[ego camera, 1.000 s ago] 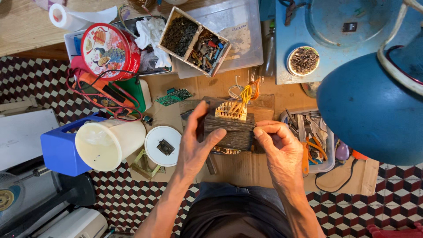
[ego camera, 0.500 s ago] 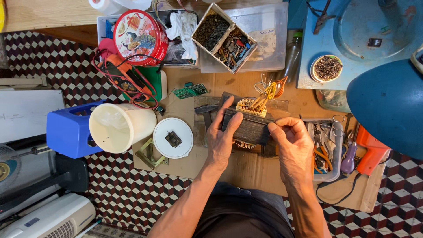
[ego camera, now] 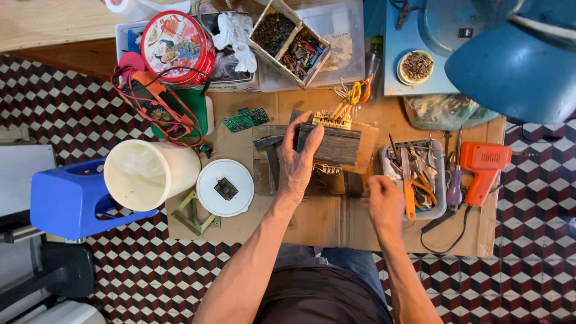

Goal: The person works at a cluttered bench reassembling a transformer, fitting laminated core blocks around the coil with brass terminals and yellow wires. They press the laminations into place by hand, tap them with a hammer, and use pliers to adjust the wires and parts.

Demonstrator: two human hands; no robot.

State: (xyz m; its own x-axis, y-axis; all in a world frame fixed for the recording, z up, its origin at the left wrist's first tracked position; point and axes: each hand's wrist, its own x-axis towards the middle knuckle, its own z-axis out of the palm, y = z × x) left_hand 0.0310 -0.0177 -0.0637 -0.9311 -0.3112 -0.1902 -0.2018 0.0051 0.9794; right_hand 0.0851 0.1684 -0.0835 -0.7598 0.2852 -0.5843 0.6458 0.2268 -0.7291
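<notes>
Head view, centre of the frame: a dark laminated transformer core (ego camera: 336, 144) was held on the cardboard sheet (ego camera: 324, 222) by the left hand (ego camera: 297, 165), whose grip was closed around the core's left end. The right hand (ego camera: 384, 201) was seen just below and to the right, apart from the core, its fingers curled shut beside a grey tool tray (ego camera: 443, 180); whether anything was pinched could not be told. An orange soldering gun (ego camera: 483, 168) was lying at right.

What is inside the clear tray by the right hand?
The tray holds a jumble of hand tools: an orange-handled cutter, a purple-handled tool at its edge, and metal pieces. The right hand is beside it. Whatever lies at the bottom is covered.
</notes>
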